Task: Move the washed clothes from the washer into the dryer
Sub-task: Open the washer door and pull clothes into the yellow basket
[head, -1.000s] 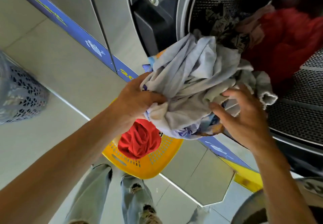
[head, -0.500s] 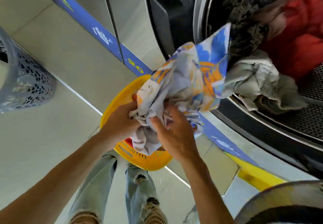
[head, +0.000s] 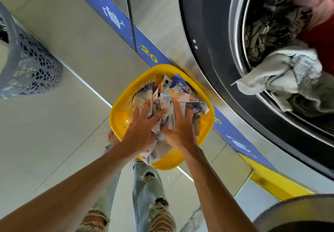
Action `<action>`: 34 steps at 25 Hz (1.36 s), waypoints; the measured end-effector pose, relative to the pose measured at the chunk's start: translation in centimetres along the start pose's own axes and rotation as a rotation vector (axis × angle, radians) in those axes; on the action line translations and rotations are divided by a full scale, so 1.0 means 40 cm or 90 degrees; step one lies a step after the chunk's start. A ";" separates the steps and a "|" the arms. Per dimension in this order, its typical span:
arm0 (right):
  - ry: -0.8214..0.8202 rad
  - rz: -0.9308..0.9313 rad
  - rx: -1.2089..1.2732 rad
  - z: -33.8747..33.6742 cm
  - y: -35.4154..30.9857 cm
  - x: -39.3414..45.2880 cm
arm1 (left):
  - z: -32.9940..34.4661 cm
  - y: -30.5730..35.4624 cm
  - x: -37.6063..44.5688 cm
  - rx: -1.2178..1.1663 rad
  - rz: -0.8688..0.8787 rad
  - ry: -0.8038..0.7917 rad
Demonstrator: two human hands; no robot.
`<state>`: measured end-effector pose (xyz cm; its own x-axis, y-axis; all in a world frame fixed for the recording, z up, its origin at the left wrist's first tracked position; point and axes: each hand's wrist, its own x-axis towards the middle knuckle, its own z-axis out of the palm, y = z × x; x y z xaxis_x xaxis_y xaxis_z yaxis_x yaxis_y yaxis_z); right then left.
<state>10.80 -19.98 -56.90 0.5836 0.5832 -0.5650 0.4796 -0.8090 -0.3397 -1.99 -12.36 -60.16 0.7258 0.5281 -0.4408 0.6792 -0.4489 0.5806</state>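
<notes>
Printed cloth (head: 179,94) in yellow basket (head: 115,116), 12 o'clock of both hands: soft, damp-heavy, probably clingy. Left hand (head: 140,132) and right hand (head: 180,130) press it, fingers spread; bunch folds to grip.

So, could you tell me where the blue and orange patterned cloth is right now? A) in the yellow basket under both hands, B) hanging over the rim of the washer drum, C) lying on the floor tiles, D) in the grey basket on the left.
A: the patterned cloth lies in the yellow basket, with the left hand and the right hand pressing down on it.
</notes>
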 end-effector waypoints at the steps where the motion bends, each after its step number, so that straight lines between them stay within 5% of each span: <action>1: -0.039 0.020 -0.011 0.029 0.006 0.009 | 0.013 -0.022 0.013 0.015 -0.060 -0.055; 7: -0.180 0.065 0.008 0.140 0.063 0.054 | 0.067 -0.086 0.056 0.163 -0.151 -0.193; 11: -0.051 -0.025 -0.039 0.055 0.045 0.037 | 0.001 -0.059 0.092 0.129 -0.118 -0.235; 15: 0.146 0.053 -0.038 -0.054 0.090 -0.072 | -0.163 -0.013 0.098 0.141 0.048 -0.012; 17: 0.138 0.119 -0.094 -0.056 0.133 -0.111 | -0.205 -0.001 0.101 0.121 0.047 0.147; 19: 0.068 0.184 -0.058 -0.029 0.164 -0.125 | -0.203 -0.009 0.115 0.137 -0.026 0.193; 22: 0.004 0.215 0.055 0.039 0.182 -0.133 | -0.173 -0.063 0.135 0.105 -0.143 0.065; 26: 0.093 0.311 0.208 0.091 0.157 -0.119 | -0.154 -0.100 0.133 0.092 -0.149 0.020; 30: 0.069 0.279 0.195 0.072 0.169 -0.122 | -0.175 -0.096 0.126 0.077 -0.115 -0.007; 34: 0.039 0.240 0.086 -0.077 0.132 -0.183 | -0.197 -0.077 -0.027 -0.047 -0.204 -0.027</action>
<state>11.09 -28.29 -52.25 0.7420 0.2437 -0.6246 0.1365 -0.9670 -0.2152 -5.71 -5.86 -56.07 0.4807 0.6035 -0.6362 0.8654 -0.2095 0.4552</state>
